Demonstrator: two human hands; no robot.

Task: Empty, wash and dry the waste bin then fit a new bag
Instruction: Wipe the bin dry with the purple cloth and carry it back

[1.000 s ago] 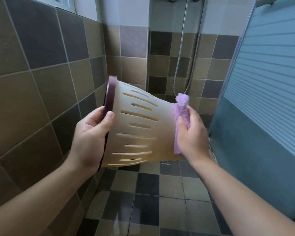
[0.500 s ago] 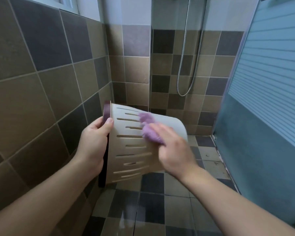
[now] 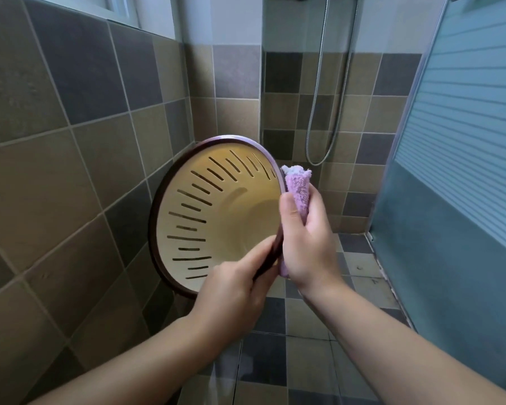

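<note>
A cream waste bin (image 3: 216, 211) with slotted walls and a dark purple rim is held in the air with its mouth turned toward me, so I see inside to its bottom. My left hand (image 3: 231, 290) grips the rim at the lower right, thumb inside the bin. My right hand (image 3: 307, 238) holds a folded lilac cloth (image 3: 297, 188) against the rim's right edge, the cloth's top sticking up above my fingers.
A tiled wall (image 3: 70, 171) stands close on the left and a tiled back wall behind the bin. A shower hose (image 3: 319, 112) hangs on the back wall. A frosted glass screen (image 3: 456, 171) closes the right side. Checkered floor tiles (image 3: 275, 361) lie below.
The bin has been turned from side-on to mouth-toward-me. My left hand shifted along the rim to its lower right. My right hand with the cloth moved from the bin's outer wall to the rim.
</note>
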